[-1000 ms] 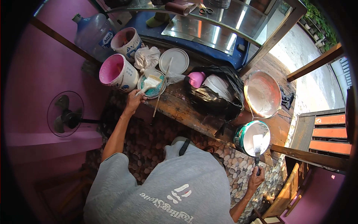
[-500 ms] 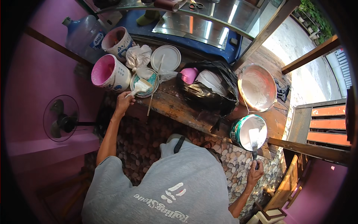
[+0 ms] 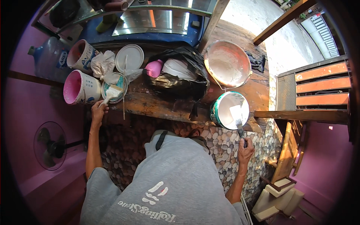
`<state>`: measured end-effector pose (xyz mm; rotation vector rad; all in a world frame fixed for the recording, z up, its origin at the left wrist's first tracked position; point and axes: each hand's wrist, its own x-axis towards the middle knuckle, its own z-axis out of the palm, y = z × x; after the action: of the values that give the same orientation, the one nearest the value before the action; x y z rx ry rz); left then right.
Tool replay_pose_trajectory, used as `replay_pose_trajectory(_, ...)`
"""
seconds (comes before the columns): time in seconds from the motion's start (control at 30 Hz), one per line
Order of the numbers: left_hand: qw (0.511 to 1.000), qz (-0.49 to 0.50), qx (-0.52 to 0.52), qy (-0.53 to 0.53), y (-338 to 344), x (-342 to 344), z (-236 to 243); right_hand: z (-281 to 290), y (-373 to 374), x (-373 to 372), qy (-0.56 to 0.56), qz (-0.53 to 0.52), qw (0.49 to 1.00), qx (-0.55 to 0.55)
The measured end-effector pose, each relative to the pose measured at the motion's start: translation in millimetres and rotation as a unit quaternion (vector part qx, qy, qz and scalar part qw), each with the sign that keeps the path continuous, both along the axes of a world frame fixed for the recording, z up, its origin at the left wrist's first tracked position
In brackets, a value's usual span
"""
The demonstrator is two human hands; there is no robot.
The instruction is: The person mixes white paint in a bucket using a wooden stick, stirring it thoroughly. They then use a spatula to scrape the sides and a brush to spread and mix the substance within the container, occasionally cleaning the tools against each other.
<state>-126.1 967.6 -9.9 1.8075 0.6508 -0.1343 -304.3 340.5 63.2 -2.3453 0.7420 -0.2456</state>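
My left hand [image 3: 99, 111] is closed round the handle of a wide paintbrush [image 3: 113, 92]. Its pale bristles rest over a round lid with a teal, paint-smeared top [image 3: 119, 83], beside a white bucket with a pink inside [image 3: 73, 90]. At the right, my right hand [image 3: 245, 148] grips the dark handle of a scraper [image 3: 237, 114]. The scraper's white-coated blade reaches into a small green-sided paint bucket [image 3: 215, 111] with pale paint inside. Whether the blade touches the paint, I cannot tell.
A large pail [image 3: 229, 63] with whitish residue stands behind the small bucket. Left of it lies a black plastic bag [image 3: 195, 71] with pink and white things. A thin stick [image 3: 125, 101] overhangs the wooden bench [image 3: 153, 108]. A fan [image 3: 52, 146] is at the left.
The whole view has shifted, so the bench and its things appear further left and somewhat higher. Both hands keep their hold on the brush and the scraper, in about the same places.
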Motion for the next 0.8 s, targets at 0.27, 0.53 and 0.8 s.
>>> replay_pose_trajectory(0.27, 0.999, -0.014, 0.039, 0.014, -1.1, -0.9, 7.2, 1.1, 1.3, 2.1, -0.005, 0.010, 1.000, -0.019)
replay_pose_trajectory(0.53, 0.998, -0.006, 0.064, -0.021, -15.1, 2.6, 19.9, 7.8, -2.0, 4.1, -0.003, 0.027, 1.000, -0.010)
replay_pose_trajectory(0.8, 0.998, 0.001, 0.062, 0.000, 10.0, 13.1, 5.7, 0.8, -8.9, 4.5, 0.015, 0.047, 0.999, -0.013)
